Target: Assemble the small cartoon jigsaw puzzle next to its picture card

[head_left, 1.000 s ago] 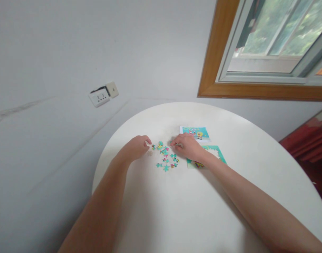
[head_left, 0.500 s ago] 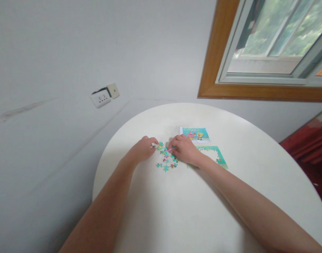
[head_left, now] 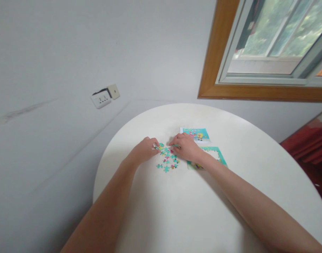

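Loose jigsaw puzzle pieces (head_left: pixel 166 161), mostly teal with bits of pink and yellow, lie in a small heap between my hands. At the heap's left edge, my left hand (head_left: pixel 145 151) is curled, with a small puzzle piece (head_left: pixel 156 147) between thumb and fingers. My right hand (head_left: pixel 186 146), on the heap's right, pinches a teal puzzle piece (head_left: pixel 176 145). Under my right wrist lies the puzzle frame board (head_left: pixel 222 160), green-edged with a white middle, partly covered by the arm. Behind that hand is a picture card (head_left: pixel 203 134) with cartoon figures on blue.
All of this rests on a round white table (head_left: pixel 161 211). Beyond its far edge stands a pale wall with a power socket (head_left: pixel 101 99). A wood-framed window (head_left: pixel 208 84) is at upper right, and red fabric (head_left: pixel 308 140) hangs at the right.
My right hand has shifted slightly and now shows a teal piece in its fingers, over the heap's upper right. My left hand has barely moved.
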Tool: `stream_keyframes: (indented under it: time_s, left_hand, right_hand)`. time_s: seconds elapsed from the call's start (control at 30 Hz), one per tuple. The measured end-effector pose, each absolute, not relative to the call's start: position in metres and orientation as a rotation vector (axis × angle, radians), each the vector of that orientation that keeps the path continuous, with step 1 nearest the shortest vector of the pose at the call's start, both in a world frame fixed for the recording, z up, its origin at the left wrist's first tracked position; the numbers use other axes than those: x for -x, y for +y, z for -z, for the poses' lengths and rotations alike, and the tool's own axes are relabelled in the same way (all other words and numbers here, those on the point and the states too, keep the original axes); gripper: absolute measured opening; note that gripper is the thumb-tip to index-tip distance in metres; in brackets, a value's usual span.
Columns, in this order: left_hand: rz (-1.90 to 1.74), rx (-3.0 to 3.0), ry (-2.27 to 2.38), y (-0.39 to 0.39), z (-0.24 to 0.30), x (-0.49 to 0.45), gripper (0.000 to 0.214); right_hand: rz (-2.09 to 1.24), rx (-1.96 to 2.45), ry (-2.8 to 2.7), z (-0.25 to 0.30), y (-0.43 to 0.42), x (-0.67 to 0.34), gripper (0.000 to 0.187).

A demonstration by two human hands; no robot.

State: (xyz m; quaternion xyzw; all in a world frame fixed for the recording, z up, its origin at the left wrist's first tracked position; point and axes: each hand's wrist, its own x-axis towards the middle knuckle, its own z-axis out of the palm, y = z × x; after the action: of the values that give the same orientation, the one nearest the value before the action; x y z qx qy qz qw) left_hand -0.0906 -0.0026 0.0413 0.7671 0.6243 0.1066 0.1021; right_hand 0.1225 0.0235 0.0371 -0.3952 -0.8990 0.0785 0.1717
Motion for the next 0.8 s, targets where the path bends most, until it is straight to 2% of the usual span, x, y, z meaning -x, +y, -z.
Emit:
stream_keyframes:
  time_s: [0.33,0.8]
  left_hand:
    - [-0.312,-2.281,1.794,-0.005,-0.046,0.088,0.016]
    - [-0.227,-2.216,1.733,-0.009,-0.049,0.092,0.015]
  right_hand:
    - [-0.194,1.097,-2.683,-0.042,0.045,-0.087,0.030]
    - [-0.171,1.089,-2.670,-0.035,0.053,-0.104,0.026]
